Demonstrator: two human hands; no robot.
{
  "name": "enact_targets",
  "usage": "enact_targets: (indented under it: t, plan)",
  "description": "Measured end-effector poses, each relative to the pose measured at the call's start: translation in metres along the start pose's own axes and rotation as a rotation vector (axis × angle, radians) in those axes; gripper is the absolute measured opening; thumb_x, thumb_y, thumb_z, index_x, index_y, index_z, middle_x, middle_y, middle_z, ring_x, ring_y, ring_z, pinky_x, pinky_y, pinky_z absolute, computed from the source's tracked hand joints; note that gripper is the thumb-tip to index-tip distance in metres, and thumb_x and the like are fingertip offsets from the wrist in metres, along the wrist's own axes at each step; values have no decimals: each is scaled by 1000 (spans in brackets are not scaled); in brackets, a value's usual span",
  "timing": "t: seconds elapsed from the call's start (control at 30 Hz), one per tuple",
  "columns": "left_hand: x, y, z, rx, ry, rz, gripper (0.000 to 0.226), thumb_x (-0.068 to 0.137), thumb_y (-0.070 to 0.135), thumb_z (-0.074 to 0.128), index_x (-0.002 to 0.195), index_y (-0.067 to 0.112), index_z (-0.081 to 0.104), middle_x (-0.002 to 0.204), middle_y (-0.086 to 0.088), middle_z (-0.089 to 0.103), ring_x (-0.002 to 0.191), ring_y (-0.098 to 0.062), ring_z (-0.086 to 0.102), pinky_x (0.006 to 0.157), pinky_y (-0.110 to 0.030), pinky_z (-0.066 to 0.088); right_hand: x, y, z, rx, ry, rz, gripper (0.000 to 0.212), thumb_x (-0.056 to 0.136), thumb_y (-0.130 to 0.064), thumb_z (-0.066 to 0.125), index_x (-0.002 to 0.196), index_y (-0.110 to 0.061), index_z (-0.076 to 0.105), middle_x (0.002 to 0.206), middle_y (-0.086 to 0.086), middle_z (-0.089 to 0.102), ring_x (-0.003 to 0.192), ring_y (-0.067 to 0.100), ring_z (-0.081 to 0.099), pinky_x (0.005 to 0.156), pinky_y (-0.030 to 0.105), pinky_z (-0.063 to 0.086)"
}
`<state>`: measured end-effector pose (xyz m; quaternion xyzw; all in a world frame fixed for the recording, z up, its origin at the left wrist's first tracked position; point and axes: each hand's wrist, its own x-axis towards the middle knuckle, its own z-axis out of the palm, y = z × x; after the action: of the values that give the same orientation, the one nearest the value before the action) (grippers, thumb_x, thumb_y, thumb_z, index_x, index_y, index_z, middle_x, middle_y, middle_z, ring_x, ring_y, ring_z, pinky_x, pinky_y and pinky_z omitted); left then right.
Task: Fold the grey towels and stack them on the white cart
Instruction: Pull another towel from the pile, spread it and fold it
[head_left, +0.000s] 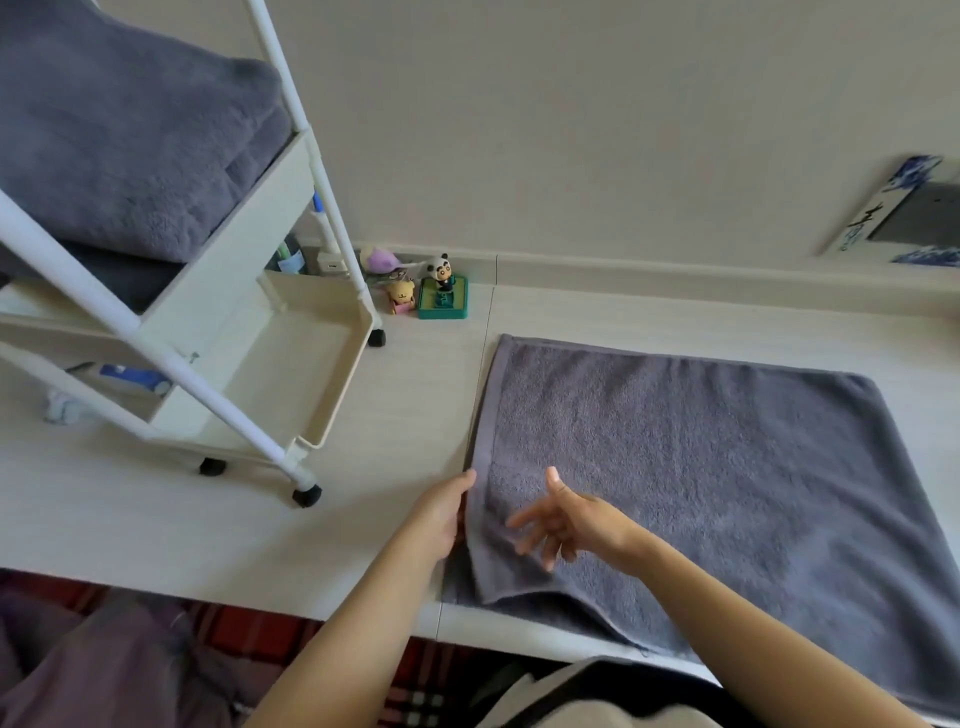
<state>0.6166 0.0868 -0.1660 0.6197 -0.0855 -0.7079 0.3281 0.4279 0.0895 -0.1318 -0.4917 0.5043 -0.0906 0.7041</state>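
Left hand (441, 514) pinches the near-left edge of the flat grey terry towel (701, 467) — right hand (566, 525) hovers over it, fingers spread. Left of the towel, the white wheeled cart (291, 364) holds folded grey towels (130, 150).

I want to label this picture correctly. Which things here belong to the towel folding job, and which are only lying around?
Belong to the job:
- grey towel spread on the table
- folded grey towels on the cart's top shelf
- white cart
- left hand at the towel's edge, right hand over it

Lying about:
- panda figure
- yellow toy
- purple toy
- blue-patterned box by the wall
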Motion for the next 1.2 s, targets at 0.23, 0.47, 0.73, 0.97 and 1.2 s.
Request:
enact_targets:
  t: [0.23, 0.47, 0.73, 0.97, 1.2]
  plan:
    - [-3, -20, -23, 470, 67, 139, 14, 91, 28, 60, 95, 15, 61, 98, -11, 63, 92, -26, 60, 76, -32, 47, 4, 14, 14, -44, 143, 6, 62, 100, -48, 19, 103, -9, 67, 90, 10, 70, 63, 16, 60, 52, 19, 43]
    - [-19, -31, -15, 939, 541, 698, 16, 97, 20, 45, 86, 10, 52, 84, -10, 62, 77, -30, 56, 60, -32, 32, 11, 33, 12, -430, 459, -119, 36, 101, -34, 34, 108, -18, 66, 105, 2, 62, 99, 16, 54, 91, 30, 40]
    - [-16, -34, -11, 1298, 559, 710, 26, 100, 28, 38, 107, 5, 48, 107, -14, 56, 93, -37, 59, 69, -39, 42, 8, 61, 10, -982, 654, -170, 68, 83, -59, 12, 131, -33, 52, 135, 0, 45, 123, 28, 38, 100, 41, 28]
    - [-1, -20, -13, 1379, 559, 695, 21, 98, 10, 36, 118, 5, 40, 104, -14, 67, 91, -36, 63, 62, -32, 34, 14, 63, 2, -1049, 757, -82, 64, 88, -54, 17, 141, -27, 42, 150, 9, 35, 137, 35, 29, 112, 50, 18]
    - [10, -9, -17, 1633, 598, 565, 25, 99, 16, 35, 123, 11, 40, 96, -11, 69, 88, -32, 66, 61, -32, 38, 20, 66, 1, -1109, 734, -41, 64, 92, -57, 15, 140, -26, 44, 145, 14, 41, 134, 37, 36, 110, 48, 10]
